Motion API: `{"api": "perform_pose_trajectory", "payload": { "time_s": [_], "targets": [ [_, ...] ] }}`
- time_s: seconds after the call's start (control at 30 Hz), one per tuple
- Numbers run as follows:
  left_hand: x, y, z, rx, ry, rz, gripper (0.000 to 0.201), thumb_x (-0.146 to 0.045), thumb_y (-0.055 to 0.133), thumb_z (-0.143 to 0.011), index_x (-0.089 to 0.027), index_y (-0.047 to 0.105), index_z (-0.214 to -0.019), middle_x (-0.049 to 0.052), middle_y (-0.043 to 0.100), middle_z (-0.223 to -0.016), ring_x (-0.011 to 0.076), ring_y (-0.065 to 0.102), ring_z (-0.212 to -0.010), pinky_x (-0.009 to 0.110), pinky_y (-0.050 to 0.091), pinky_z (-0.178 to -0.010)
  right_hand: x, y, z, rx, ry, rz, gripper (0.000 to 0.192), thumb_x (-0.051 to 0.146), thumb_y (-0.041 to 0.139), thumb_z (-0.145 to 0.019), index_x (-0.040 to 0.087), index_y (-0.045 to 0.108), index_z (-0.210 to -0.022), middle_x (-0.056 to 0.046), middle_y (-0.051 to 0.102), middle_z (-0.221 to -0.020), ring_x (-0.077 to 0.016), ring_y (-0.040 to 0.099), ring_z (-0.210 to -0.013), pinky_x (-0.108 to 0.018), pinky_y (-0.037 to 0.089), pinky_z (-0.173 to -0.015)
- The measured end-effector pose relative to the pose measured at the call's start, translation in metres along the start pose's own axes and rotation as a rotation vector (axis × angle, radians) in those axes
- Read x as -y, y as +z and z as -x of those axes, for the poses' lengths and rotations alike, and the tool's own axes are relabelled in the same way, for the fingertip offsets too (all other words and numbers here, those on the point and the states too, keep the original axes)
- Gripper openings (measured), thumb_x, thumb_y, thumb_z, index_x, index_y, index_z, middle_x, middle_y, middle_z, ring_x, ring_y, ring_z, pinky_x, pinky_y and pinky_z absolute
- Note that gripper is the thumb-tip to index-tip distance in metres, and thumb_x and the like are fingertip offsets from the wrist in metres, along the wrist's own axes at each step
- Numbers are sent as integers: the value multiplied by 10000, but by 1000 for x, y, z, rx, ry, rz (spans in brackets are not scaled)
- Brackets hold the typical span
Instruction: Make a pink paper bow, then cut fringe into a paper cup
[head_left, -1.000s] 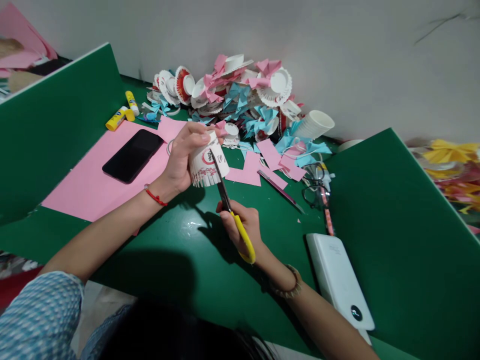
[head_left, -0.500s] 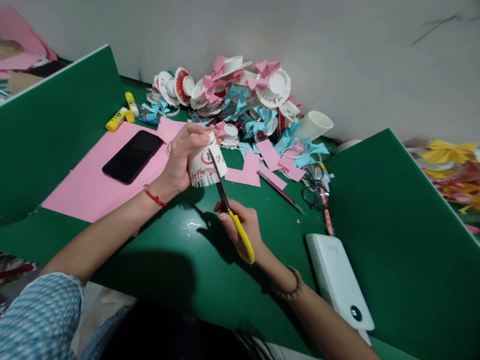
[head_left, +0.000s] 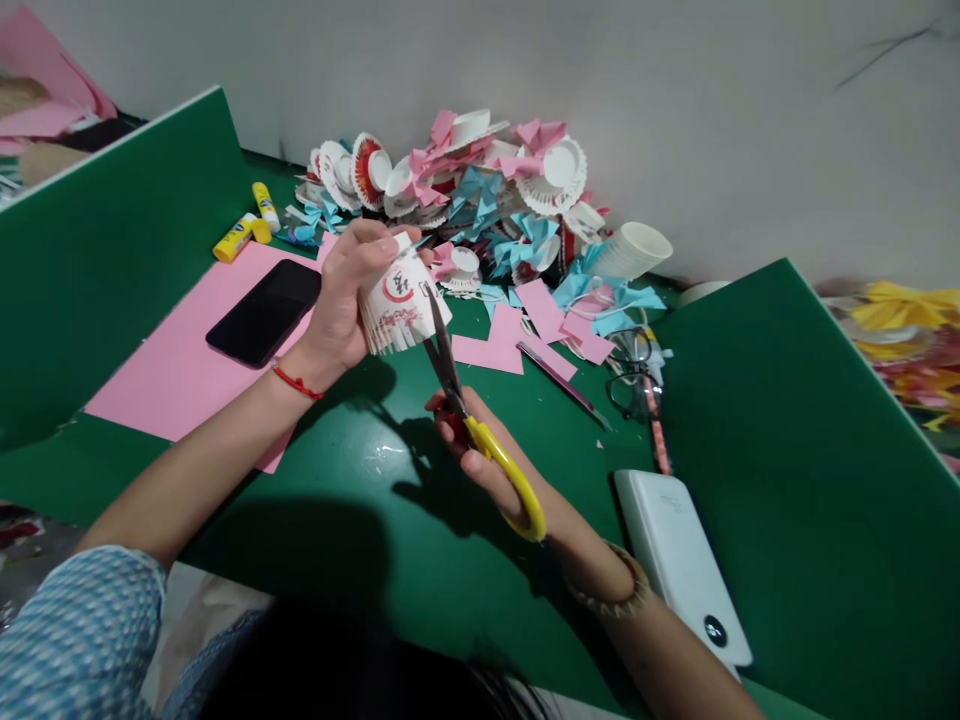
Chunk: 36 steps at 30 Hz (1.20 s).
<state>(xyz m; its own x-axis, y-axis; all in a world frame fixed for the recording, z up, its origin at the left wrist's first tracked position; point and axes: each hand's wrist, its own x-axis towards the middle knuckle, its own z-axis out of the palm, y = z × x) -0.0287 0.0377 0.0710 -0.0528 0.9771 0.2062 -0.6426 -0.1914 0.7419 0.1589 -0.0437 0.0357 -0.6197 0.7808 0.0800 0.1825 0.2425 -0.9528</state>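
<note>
My left hand (head_left: 346, 285) grips a white paper cup (head_left: 397, 300) with red and black print, held above the table with its slit, fringed edge facing down. Fingers and thumb close around its upper left side. Yellow-handled scissors (head_left: 480, 435) are in my right hand (head_left: 480, 450), fingers through the handles. Their blades are parted and reach up to the right side of the cup, one blade overlapping it. Beneath my left forearm lies a pink paper sheet (head_left: 172, 370) with a black phone (head_left: 264, 312) on it.
Against the wall is a heap of fringed cup pieces with bows (head_left: 480, 200), beside stacked white cups (head_left: 634, 250). Pink paper scraps (head_left: 487, 345), a pen-like tool (head_left: 562, 382), glasses (head_left: 630, 370) and a white power bank (head_left: 679, 560) lie right. Glue sticks (head_left: 236, 238) lie left. Green partitions (head_left: 810, 430) flank the table.
The scissor blades have opened wider, and my right hand has shifted slightly right. My left hand has moved the cup a little up and left, turning it.
</note>
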Motion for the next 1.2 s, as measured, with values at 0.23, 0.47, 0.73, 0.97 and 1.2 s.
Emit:
{"api": "perform_pose_trajectory", "payload": {
  "time_s": [0.23,0.47,0.73,0.97,1.2],
  "targets": [
    [10,4,5,25,15,-51,310,-292,774,-614,-200,485,-678,-6,634,-790,255,692,-969,366,569,-796,-6,0,-2,-30,-39,-21,592,733,414,-827,200,434,-1083,19,403,-754,-125,356,-618,-257,332,-533],
    [11,3,5,-19,-20,-94,337,-284,764,-615,-204,443,-681,-3,627,-807,258,668,-1043,387,560,-857,-7,1,-3,-48,-34,-21,600,741,415,-822,195,440,-1067,22,407,-740,-121,352,-607,-256,322,-528],
    [13,0,4,49,11,-80,367,-327,782,-597,-198,456,-704,-23,640,-797,230,686,-998,331,563,-844,-8,1,-2,-48,-32,-41,592,735,422,-826,197,447,-1072,17,405,-750,-119,351,-606,-247,320,-513],
    [15,-1,5,32,6,-133,311,-316,726,-645,-203,451,-735,-10,631,-843,240,658,-1057,350,547,-847,-16,2,-2,-70,-30,-111,542,706,441,-839,204,459,-1046,28,391,-731,-104,325,-579,-236,302,-489],
    [16,-2,5,38,3,-106,278,-295,688,-652,-206,431,-711,-4,634,-798,240,685,-979,329,557,-772,-18,4,-3,-100,-43,-115,564,730,441,-820,204,475,-1017,36,382,-705,-98,317,-555,-234,289,-470]
  ]
}}
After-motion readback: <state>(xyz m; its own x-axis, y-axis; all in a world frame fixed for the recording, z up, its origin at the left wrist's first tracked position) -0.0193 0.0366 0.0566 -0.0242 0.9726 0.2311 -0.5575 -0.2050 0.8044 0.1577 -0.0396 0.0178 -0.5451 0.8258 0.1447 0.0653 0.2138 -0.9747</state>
